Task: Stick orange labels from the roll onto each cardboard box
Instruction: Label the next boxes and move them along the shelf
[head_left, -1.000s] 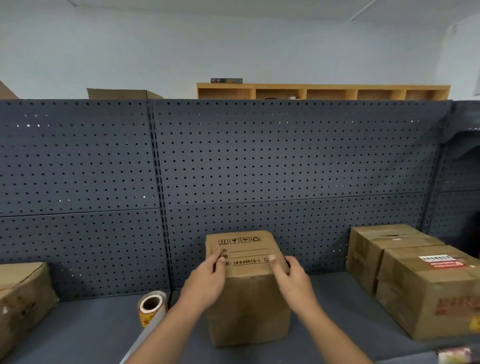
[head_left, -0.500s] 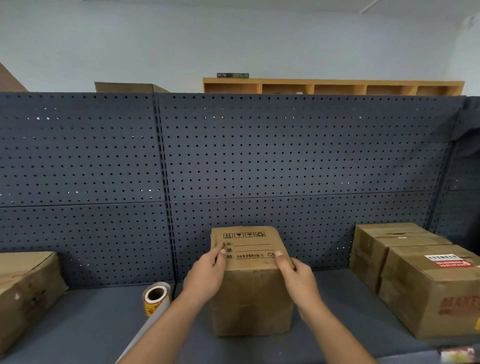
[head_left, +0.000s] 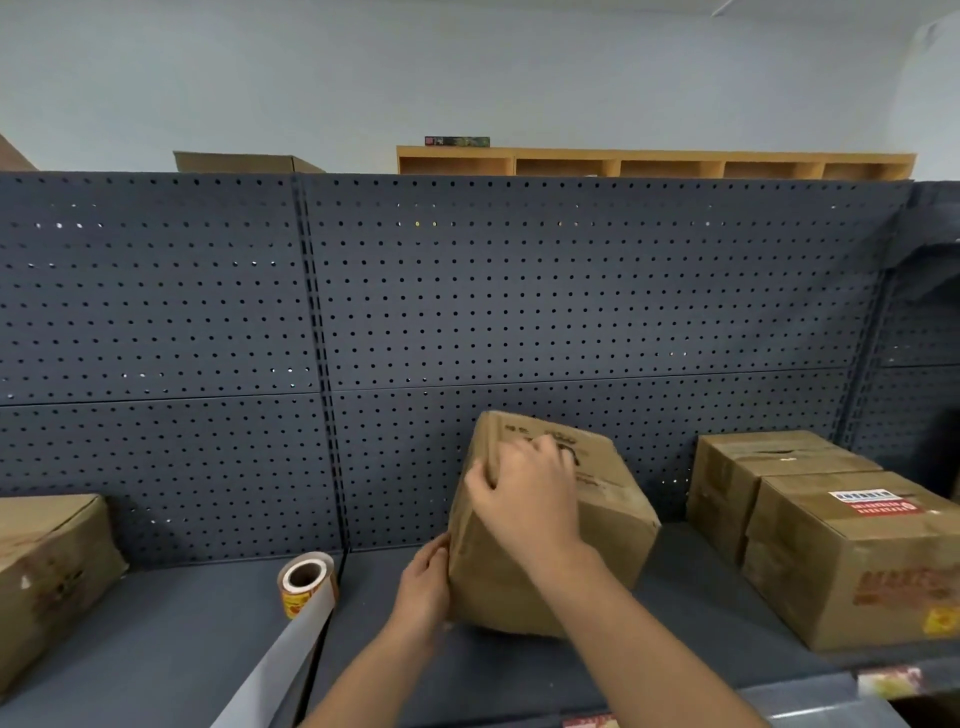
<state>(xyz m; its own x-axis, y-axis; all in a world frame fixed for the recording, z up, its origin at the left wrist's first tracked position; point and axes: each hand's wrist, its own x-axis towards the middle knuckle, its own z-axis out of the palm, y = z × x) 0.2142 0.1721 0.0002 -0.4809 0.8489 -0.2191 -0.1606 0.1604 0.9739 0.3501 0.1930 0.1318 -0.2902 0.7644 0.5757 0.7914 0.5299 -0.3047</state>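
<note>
Tipping on one bottom edge, the middle cardboard box (head_left: 597, 525) was caught mid-turn on the dark shelf (head_left: 156, 639), roughly at the 6 o'clock of the view, with the pegboard (head_left: 519, 291) right behind it. The right hand (head_left: 524, 499) was curled over the box's upper left corner, fingers wrapped onto the top face, while the left hand (head_left: 423, 582) was pressed against the lower left edge with the fingers fairly straight — more a steadying push than a grab, as far as could be told.

The box looked light, judging by how easily it was held tilted by two corners, and the board seemed a bit soft and worn, dented near the bottom. Corners and edges were probably the best spots to be gripped; the flat faces would likely flex.

The label roll (head_left: 304, 582) was left standing at about 9 o'clock from the box, a strip of backing paper (head_left: 280, 665) trailing toward the viewer. Two more boxes (head_left: 831, 535) were stacked close at 3 o'clock — one already stickered on top.
</note>
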